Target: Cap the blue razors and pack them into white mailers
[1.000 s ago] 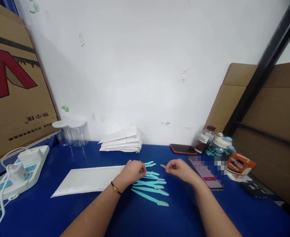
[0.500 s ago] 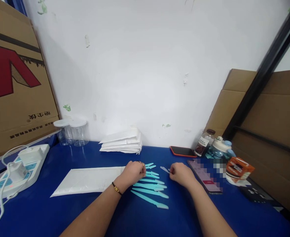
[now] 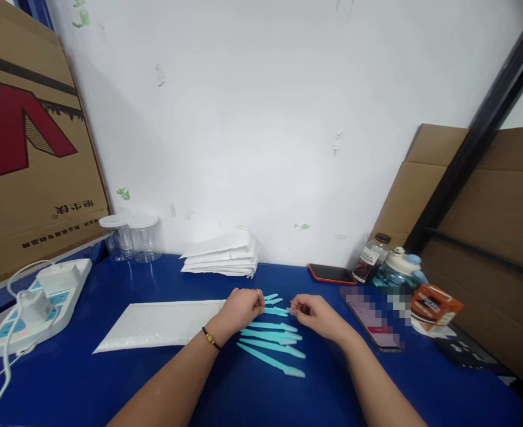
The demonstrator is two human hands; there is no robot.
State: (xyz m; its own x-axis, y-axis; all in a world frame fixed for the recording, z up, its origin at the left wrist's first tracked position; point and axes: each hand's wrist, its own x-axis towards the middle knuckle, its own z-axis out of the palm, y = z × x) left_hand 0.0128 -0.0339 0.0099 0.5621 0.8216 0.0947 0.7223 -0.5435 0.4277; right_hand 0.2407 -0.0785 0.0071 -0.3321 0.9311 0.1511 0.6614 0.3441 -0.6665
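Note:
Several turquoise eyebrow razors (image 3: 273, 356) lie fanned out on the blue table, their blade ends toward the right. My left hand (image 3: 244, 308) is closed on one eyebrow razor (image 3: 277, 311), whose blade end points at my right hand. Between the fingertips of my right hand (image 3: 310, 311) is a small clear blade cap (image 3: 290, 309), right at that razor's tip. Whether the cap is on the blade I cannot tell. Beyond my left fingers more razors (image 3: 271, 299) lie partly hidden. A white padded envelope (image 3: 159, 323) lies flat to the left, its right end behind my left hand.
A stack of white envelopes (image 3: 219, 255) stands against the wall, with two clear jars (image 3: 144, 243) left of it. A power strip (image 3: 72, 296) is at far left. On the right are phones (image 3: 332, 273), a brown-capped bottle (image 3: 370, 258), a jug (image 3: 397, 270) and an orange box (image 3: 434, 305).
My right hand has moved left with the clear cap, up to the tip of the razor in my left hand. My left hand has stayed nearly in place.

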